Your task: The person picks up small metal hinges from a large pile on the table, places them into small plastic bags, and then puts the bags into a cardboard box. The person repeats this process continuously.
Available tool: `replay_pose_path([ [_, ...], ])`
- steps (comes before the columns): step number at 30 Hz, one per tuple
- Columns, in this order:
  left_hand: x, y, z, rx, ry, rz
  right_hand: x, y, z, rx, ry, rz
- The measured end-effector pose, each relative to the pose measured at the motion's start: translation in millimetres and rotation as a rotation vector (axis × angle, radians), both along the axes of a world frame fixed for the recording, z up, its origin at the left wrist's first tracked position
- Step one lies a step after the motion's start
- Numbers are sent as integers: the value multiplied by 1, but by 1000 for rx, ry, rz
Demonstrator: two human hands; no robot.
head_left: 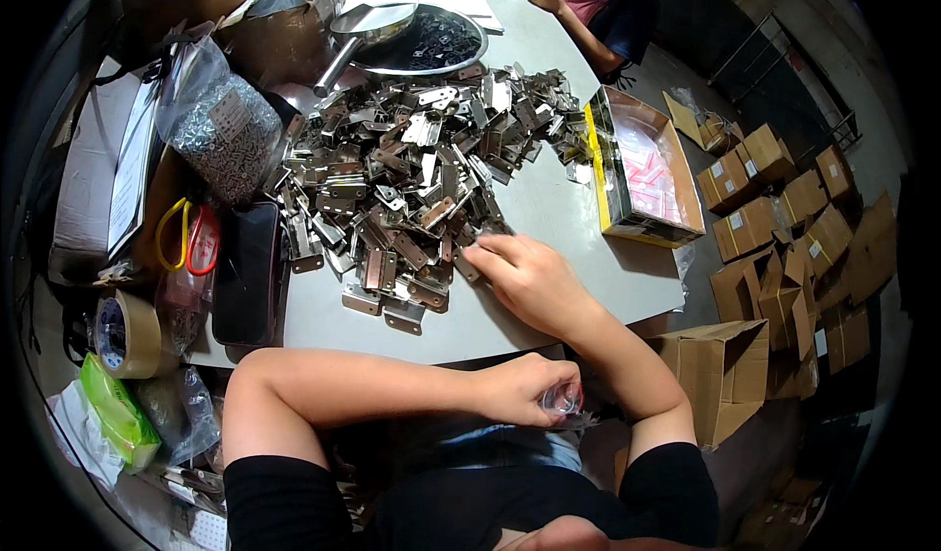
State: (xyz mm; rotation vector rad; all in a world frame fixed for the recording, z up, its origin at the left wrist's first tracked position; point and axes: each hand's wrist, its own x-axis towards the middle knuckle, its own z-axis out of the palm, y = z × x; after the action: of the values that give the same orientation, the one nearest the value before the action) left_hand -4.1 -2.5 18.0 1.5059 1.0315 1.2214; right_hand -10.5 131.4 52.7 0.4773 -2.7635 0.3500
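Observation:
A heap of small silvery metal brackets [431, 159], bent at an angle and pierced with holes, is spread over the table. At its near right edge my right hand [534, 281] is closed, thumb and fingers pinching a metal bracket [466, 266]. The fingertips are partly blurred. Close to my body, just off the table's front edge, my left hand [529, 389] grips a small clear plastic bag [562, 400]. A little red shows at the bag's rim; its contents are not clear.
A carton [693, 203] of red-and-white packets stands right of the heap. Behind it is a metal bowl [480, 49] of black parts with a pan [375, 22]. Left are a bag of screws [230, 125], scissors [203, 240], a phone [245, 276] and tape [127, 333]. Another person [598, 2] sits opposite.

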Motion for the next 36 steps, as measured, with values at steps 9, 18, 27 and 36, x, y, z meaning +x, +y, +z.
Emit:
replay_pose_path([
  [9,-2,0,1,-105,38,35,69,51,-11,-453,4,-399],
  [18,-3,1,-2,-83,19,33,81,67,-11,-977,117,-564],
  [27,-1,4,-11,-292,-134,7,74,44,-2,-424,-20,-523],
  [36,1,6,-21,-631,-759,-28,99,42,34,-542,-399,-240],
])
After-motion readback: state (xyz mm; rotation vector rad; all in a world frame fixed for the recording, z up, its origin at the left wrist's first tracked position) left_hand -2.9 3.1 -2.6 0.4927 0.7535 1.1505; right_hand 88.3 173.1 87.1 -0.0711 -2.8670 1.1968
